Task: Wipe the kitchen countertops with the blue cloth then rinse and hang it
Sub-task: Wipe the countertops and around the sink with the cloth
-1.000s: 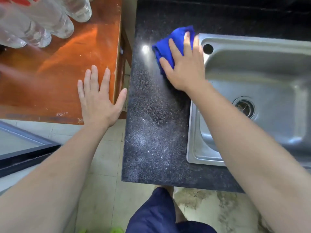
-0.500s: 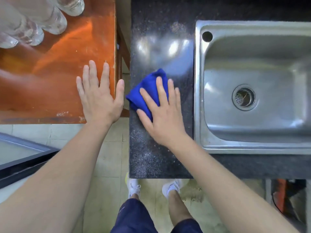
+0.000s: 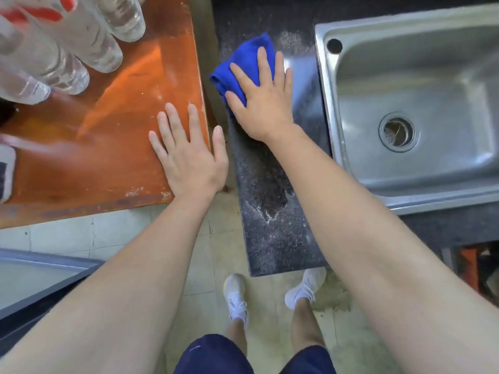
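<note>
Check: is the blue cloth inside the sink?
No, the blue cloth lies on the dark countertop beside the sink, pressed under the right hand.

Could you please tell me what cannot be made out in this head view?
Head view, blue cloth: largely under the right hand, underside hidden.
Head view, clear bottles: blurred, cut off by the top edge, labels unreadable.
Head view, sink: right part cut off by the right edge.
Head view, white object on the wooden table: cut off by the left edge, unidentifiable.
</note>
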